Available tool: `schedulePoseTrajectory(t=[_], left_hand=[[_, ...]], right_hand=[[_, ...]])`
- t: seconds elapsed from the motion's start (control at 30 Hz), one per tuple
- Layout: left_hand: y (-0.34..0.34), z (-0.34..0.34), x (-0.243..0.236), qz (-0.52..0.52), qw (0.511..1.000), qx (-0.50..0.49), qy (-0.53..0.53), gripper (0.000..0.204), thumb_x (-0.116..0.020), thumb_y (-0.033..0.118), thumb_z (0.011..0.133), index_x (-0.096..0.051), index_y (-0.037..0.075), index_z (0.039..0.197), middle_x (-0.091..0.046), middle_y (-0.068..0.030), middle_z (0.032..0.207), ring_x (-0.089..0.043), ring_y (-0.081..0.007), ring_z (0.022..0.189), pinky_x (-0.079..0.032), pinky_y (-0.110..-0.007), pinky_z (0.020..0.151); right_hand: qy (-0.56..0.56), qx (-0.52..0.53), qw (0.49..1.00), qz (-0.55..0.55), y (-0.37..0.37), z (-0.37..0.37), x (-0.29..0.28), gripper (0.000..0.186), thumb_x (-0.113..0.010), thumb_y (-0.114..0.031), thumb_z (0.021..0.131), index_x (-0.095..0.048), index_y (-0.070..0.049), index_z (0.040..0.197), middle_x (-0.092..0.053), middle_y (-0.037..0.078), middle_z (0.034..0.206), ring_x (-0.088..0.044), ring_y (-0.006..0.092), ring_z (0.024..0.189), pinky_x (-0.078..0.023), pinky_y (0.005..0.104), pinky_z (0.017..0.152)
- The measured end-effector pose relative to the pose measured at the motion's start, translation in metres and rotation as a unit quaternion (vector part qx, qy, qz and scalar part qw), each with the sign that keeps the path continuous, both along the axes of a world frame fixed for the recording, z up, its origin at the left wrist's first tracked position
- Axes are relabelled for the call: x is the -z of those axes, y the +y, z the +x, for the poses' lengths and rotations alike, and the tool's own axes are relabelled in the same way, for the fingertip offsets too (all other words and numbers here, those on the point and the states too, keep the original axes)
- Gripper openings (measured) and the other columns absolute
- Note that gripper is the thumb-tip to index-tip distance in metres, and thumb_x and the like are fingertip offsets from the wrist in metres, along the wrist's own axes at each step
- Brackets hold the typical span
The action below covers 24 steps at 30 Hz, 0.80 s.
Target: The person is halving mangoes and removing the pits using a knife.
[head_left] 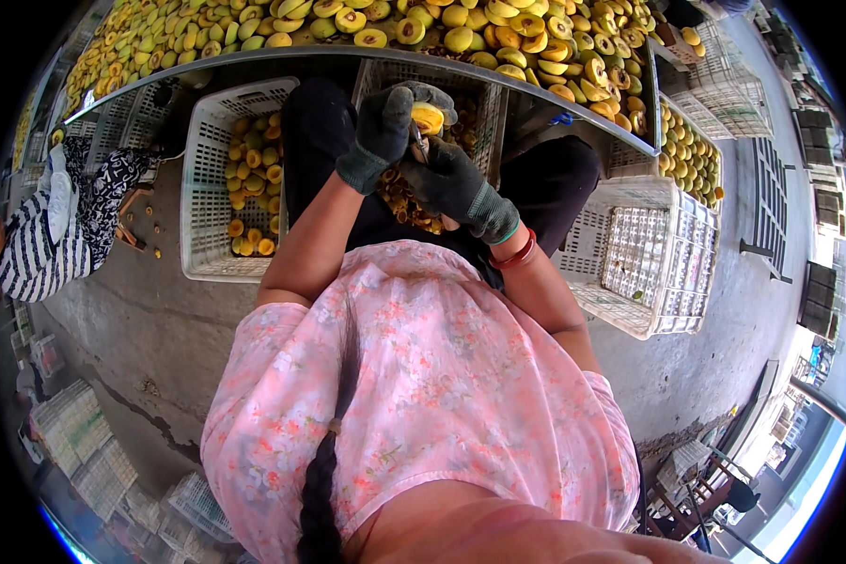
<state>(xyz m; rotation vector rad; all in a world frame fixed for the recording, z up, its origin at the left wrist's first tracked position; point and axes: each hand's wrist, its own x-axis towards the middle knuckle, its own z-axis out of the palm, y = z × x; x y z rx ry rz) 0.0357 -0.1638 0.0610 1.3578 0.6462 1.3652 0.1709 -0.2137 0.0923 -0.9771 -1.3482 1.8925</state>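
Observation:
My gloved left hand [385, 132] is closed around a yellow fruit half [428, 118], held up below the metal edge of the sorting table. My gloved right hand [451, 188], just below and to the right, grips a small metal-tipped tool [420, 143] whose tip is at the fruit; its exact shape is partly hidden. Beneath both hands, between my knees, a crate [493, 113] holds dark fruit scraps [404, 207].
A metal-edged table [207, 58] heaped with halved yellow fruit spans the top. A crate [202, 188] of fruit halves stands left; a white crate [667, 263] and a crate of greenish fruit [686, 155] stand right. A person in striped clothing [47, 244] is at far left.

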Motion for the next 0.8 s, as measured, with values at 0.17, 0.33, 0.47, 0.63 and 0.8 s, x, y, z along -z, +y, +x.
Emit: schedulePoseTrajectory(t=[0.17, 0.33, 0.47, 0.63, 0.8], left_hand=[[0.000, -0.008, 0.004, 0.008, 0.998, 0.038, 0.044, 0.057, -0.037, 0.045, 0.094, -0.061, -0.006, 0.092, -0.065, -0.0129, 0.082, -0.063, -0.0168, 0.075, -0.051, -0.029, 0.071], [0.004, -0.013, 0.003, -0.091, 0.991, 0.094, 0.012, 0.059, -0.030, 0.048, 0.095, -0.060, -0.003, 0.093, -0.065, -0.0135, 0.083, -0.064, -0.0190, 0.074, -0.051, -0.030, 0.068], [0.010, -0.024, -0.028, -0.176, 0.962, -0.201, -0.058, 0.061, -0.026, 0.053, 0.094, -0.058, 0.001, 0.093, -0.065, -0.0092, 0.079, -0.062, -0.0166, 0.060, -0.049, -0.024, 0.049], [0.032, -0.164, 0.030, 0.105, 0.741, -0.532, 0.395, 0.040, -0.040, 0.035, 0.094, -0.064, 0.004, 0.098, -0.064, -0.0156, 0.098, -0.060, -0.0307, 0.090, -0.046, -0.037, 0.082], [0.062, -0.154, 0.022, 0.083, 0.603, -0.546, 0.575, 0.045, -0.046, 0.039, 0.090, -0.055, 0.001, 0.112, -0.056, -0.0214, 0.112, -0.047, -0.0369, 0.113, -0.038, -0.045, 0.094]], right_hand=[[0.082, -0.047, 0.979, -0.182, 0.000, 0.008, -0.008, 0.007, -0.056, -0.017, 0.089, -0.052, -0.011, 0.088, -0.043, -0.006, 0.061, -0.038, 0.0050, 0.046, -0.030, 0.0214, 0.041], [0.162, -0.103, 0.944, -0.268, 0.002, 0.009, 0.005, 0.010, -0.055, -0.017, 0.089, -0.049, -0.012, 0.084, -0.042, -0.005, 0.059, -0.038, 0.0053, 0.044, -0.029, 0.0215, 0.039], [0.010, -0.035, 0.994, -0.100, -0.004, -0.010, 0.022, 0.012, -0.057, -0.015, 0.088, -0.047, -0.012, 0.081, -0.044, -0.005, 0.058, -0.040, 0.0052, 0.043, -0.030, 0.0220, 0.037], [-0.062, 0.040, 0.997, 0.006, 0.014, -0.007, 0.070, 0.003, -0.056, -0.014, 0.079, -0.055, -0.012, 0.081, -0.052, 0.001, 0.072, -0.049, 0.0134, 0.061, -0.037, 0.0258, 0.054], [-0.129, 0.072, 0.988, 0.052, 0.029, -0.002, 0.095, 0.004, -0.055, -0.013, 0.083, -0.052, -0.010, 0.083, -0.050, 0.002, 0.065, -0.047, 0.0132, 0.053, -0.036, 0.0266, 0.047]])
